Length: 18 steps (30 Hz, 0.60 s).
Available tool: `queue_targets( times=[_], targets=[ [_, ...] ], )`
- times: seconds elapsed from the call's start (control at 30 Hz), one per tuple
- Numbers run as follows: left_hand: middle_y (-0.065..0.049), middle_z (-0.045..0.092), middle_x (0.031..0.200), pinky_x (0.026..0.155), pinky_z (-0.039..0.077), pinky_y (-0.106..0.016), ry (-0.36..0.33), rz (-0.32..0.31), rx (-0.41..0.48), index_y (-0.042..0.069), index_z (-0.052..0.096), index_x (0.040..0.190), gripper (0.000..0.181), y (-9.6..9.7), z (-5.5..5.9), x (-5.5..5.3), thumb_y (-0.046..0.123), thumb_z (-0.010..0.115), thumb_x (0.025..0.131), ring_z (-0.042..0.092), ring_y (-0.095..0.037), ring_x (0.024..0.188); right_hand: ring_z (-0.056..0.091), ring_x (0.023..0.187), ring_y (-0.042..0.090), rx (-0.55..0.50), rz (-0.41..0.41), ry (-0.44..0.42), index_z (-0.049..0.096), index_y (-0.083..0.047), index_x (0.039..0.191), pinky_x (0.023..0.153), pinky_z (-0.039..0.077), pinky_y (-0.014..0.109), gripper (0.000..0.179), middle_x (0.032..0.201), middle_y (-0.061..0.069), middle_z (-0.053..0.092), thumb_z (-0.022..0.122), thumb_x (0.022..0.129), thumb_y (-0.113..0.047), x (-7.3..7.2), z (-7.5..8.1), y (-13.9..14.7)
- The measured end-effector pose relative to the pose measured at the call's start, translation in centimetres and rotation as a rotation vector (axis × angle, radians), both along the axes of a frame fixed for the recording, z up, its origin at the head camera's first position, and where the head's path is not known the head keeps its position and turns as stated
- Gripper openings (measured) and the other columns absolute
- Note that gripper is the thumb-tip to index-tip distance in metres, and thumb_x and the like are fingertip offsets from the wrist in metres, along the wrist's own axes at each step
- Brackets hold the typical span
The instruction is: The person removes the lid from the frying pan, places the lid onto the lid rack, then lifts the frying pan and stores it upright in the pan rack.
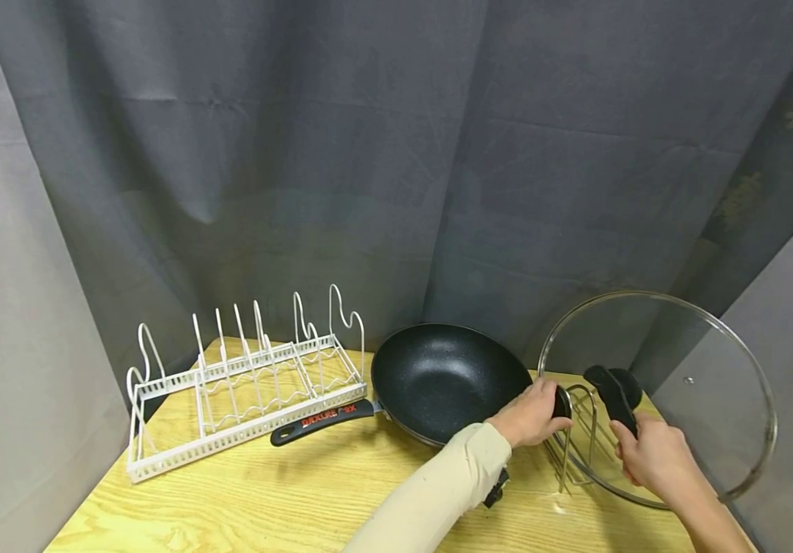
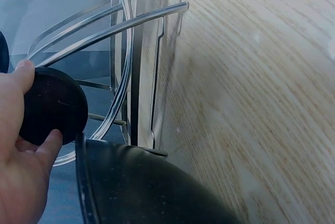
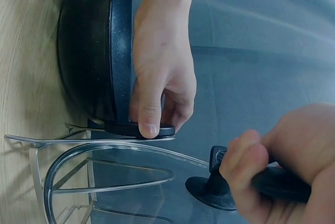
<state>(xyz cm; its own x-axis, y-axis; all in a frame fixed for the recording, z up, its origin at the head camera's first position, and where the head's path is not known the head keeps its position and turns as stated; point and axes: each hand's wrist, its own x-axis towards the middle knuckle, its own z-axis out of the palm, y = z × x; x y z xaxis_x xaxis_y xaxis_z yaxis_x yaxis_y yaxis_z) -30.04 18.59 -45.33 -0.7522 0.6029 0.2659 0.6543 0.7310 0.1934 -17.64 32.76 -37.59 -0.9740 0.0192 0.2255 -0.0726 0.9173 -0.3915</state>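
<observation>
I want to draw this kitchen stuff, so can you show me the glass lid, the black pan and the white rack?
Glass lid (image 1: 698, 411): head view, on its clear glass.
Black pan (image 1: 441, 384): head view, on its inside bottom.
White rack (image 1: 230, 437): head view, on its front rail.

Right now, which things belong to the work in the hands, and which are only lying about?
In the work:
- glass lid, handle in the right hand
- black disc, in the left hand
- metal stand

Apparently lying about:
- black pan
- white rack
</observation>
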Motion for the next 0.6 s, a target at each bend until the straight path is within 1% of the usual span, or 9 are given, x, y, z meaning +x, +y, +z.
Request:
queue_targets(
  times=[0.17,0.27,0.43,0.5,0.6],
  targets=[
    [0.002,0.046,0.118,0.090,0.041,-0.016,-0.019,0.006,0.011,0.011,0.041,0.130,0.060,-0.13,0.17,0.17,0.054,0.052,0.090,0.049,-0.005,0.110,0.049,0.042,0.014,0.010,-0.005,-0.019,0.047,-0.003,0.078,0.056,0.043,0.039,0.029,0.048,-0.004,0.050,0.043,0.101,-0.019,-0.05,0.08,-0.12],
    [0.003,0.046,0.117,0.089,0.041,-0.016,-0.029,0.008,0.017,0.012,0.041,0.130,0.059,-0.13,0.19,0.20,0.054,0.052,0.090,0.049,-0.004,0.109,0.050,0.042,0.014,-0.007,-0.013,-0.048,0.047,-0.003,0.078,0.053,0.041,0.036,0.029,0.048,-0.003,0.050,0.042,0.101,-0.019,-0.12,0.10,-0.23],
    [0.003,0.046,0.117,0.089,0.041,-0.015,-0.026,-0.002,0.024,0.011,0.041,0.130,0.059,-0.15,0.15,0.20,0.054,0.052,0.090,0.049,-0.004,0.108,0.050,0.041,0.016,-0.026,-0.019,-0.080,0.049,-0.003,0.076,0.049,0.039,0.033,0.029,0.047,-0.002,0.050,0.042,0.101,-0.018,-0.29,0.18,-0.36],
    [0.003,0.046,0.118,0.090,0.040,-0.015,-0.023,-0.004,0.026,0.011,0.041,0.131,0.060,-0.19,0.14,0.21,0.054,0.052,0.091,0.048,-0.004,0.109,0.050,0.042,0.016,-0.011,-0.011,-0.082,0.050,-0.002,0.078,0.053,0.043,0.038,0.030,0.046,-0.002,0.050,0.042,0.101,-0.019,-0.46,0.30,-0.38],
    [0.002,0.045,0.121,0.091,0.040,-0.015,-0.013,-0.006,0.020,0.010,0.041,0.132,0.061,-0.21,0.04,0.10,0.054,0.051,0.091,0.048,-0.004,0.110,0.051,0.043,0.015,0.008,-0.002,-0.093,0.051,0.008,0.090,0.064,0.047,0.048,0.032,0.046,-0.003,0.051,0.041,0.101,-0.020,-0.74,0.46,-0.45]
  ],
)
